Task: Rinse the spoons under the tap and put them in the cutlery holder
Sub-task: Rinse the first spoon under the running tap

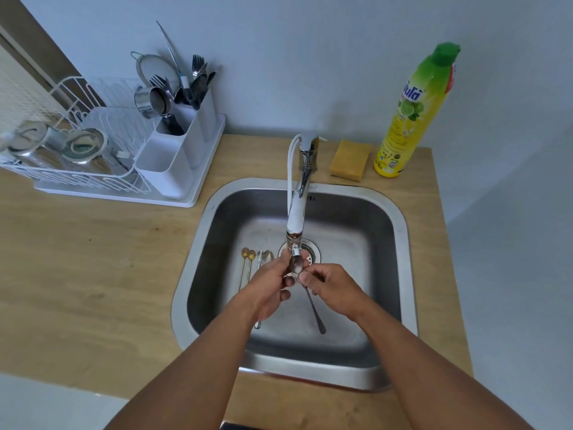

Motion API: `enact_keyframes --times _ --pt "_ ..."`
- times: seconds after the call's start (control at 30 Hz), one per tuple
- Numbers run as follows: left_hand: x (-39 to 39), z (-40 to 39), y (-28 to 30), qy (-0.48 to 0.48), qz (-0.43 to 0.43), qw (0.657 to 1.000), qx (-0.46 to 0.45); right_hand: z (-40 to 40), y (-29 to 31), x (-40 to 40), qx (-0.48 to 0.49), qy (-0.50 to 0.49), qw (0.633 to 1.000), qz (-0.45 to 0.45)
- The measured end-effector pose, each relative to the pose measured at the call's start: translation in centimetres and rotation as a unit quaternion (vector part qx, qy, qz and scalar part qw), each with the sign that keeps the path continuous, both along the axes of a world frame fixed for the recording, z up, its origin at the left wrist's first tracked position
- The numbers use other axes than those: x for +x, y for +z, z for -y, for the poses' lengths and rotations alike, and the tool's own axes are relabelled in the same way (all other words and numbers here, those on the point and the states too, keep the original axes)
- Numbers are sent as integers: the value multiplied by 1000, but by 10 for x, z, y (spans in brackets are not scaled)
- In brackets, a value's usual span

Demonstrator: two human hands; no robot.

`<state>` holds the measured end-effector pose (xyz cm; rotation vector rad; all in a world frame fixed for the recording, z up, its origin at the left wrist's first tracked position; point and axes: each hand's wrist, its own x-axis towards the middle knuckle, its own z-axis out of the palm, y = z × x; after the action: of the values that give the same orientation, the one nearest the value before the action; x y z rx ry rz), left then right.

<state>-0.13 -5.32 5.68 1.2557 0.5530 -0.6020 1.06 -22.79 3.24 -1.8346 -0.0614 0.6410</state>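
Note:
A silver spoon [296, 265] is held bowl-up right under the spout of the white tap [295, 218], its handle slanting down toward the sink floor. My left hand [269, 283] and my right hand [330, 288] both grip it near the neck. Two gold spoons [247, 259] and two silver spoons [265, 256] lie on the sink floor at the left, partly hidden by my left hand. The white cutlery holder [183, 131] stands on the drying rack at the back left, with forks and spoons in it.
The steel sink [400, 259] is set in a wooden counter [93, 259]. A white dish rack [71, 144] holds metal bowls and a cup. A yellow sponge [350, 159] and a dish-soap bottle [415, 113] stand behind the sink at the right.

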Motion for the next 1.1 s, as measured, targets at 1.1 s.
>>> enact_keyframes --times 1.1 --pt "-16 13 2 40 123 951 279 -17 -3 -20 -13 -87 996 -4"
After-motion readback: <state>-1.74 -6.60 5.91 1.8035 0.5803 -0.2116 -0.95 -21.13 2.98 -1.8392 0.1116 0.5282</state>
